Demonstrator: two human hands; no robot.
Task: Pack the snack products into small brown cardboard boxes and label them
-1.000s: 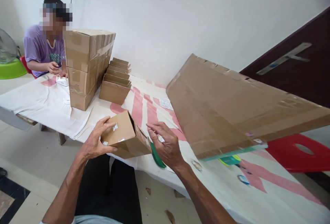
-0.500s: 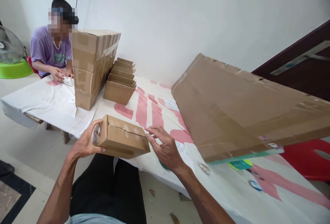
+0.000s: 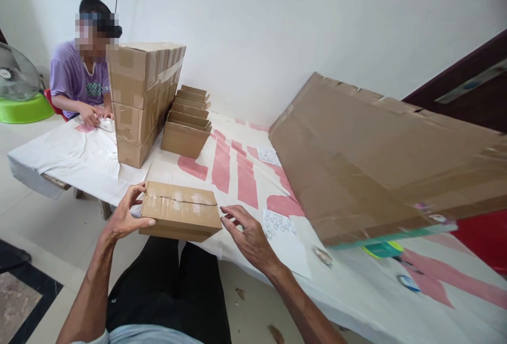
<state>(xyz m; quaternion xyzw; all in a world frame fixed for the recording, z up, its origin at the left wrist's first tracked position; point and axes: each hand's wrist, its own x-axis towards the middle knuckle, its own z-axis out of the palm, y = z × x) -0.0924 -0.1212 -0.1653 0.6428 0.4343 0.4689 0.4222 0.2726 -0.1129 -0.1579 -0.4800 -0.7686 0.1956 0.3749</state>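
A small closed cardboard box (image 3: 180, 211), with clear tape along its top seam, is held over my lap at the table's near edge. My left hand (image 3: 125, 217) grips its left end, thumb along the front side and fingers at the far corner. By the box's right end is my right hand (image 3: 249, 236), fingers apart and slightly bent. Its fingertips are very near that end; I cannot tell whether they touch. Behind the box, several open cardboard boxes (image 3: 184, 139) stand in a row on the cloth-covered table (image 3: 162, 167).
Stacked taped cartons (image 3: 130, 98) rise at the left, beside a seated person in purple (image 3: 69, 72) handling a small white thing. A large carton (image 3: 368, 164) leans at the right. Printed paper (image 3: 283, 244), a tape roll (image 3: 407, 283) and a green item (image 3: 382, 249) lie nearby.
The box in my left hand has turned, so its taped top faces me more squarely and its right end sits further left. My right hand stays by that end, fingers still apart.
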